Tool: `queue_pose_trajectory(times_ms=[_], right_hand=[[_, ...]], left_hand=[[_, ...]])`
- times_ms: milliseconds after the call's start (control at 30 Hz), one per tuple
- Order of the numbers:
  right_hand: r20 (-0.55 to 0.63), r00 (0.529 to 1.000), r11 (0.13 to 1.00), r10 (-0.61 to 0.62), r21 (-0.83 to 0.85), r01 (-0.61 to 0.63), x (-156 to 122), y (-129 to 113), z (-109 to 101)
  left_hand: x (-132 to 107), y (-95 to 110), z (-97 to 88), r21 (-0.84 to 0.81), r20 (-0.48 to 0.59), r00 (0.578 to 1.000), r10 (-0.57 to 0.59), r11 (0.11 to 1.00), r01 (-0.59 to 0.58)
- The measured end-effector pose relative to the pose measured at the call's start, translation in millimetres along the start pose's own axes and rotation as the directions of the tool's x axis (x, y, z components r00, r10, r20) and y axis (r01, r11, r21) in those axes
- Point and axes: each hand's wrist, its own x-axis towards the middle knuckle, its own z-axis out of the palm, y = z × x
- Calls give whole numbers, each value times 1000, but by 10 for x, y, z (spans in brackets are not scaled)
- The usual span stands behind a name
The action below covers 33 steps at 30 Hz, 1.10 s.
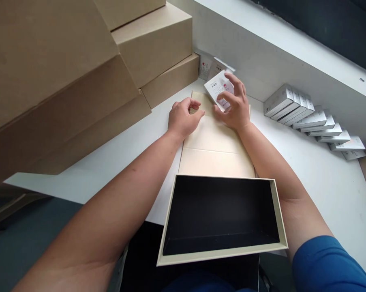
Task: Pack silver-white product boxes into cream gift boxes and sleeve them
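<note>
My right hand (235, 104) grips a small white carton (217, 87) with red print, held tilted above the far end of a beige flap (215, 140). My left hand (183, 117) rests beside it on the flap's far left edge, fingers curled and pinching that edge. The flap lies flat on the white table and belongs to an open gift box (221, 255) with a black inside, which sits nearest me at the table's front edge. Nothing lies inside the box.
Large brown cardboard boxes (79, 73) are stacked at the left and back. A toppled row of several white cartons (310, 117) leans along the white wall ledge at right. Two more small cartons (205, 67) stand against the wall behind my hands. White tabletop (322, 182) shows at right.
</note>
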Motion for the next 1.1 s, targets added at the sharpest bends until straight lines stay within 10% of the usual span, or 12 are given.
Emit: queue_pose_trajectory(times_ms=[533,733,967,1100], right_hand=[[202,937,928,-284,-190,322,136,253,31],[14,1000,985,-11,174,8,274,266,-113],[72,969,841,235,485,-240,265,261,-382],[201,963,822,178,507,-258,232,98,-282]], left_hand=[[-6,-11,34,-38,-45,999,-23,999,21],[-11,-32,37,-57,-43,999,-12,998,10],[-26,7,26,-71,-36,999,-25,997,23],[-33,-12,28,-125,-50,998,-29,992,23]])
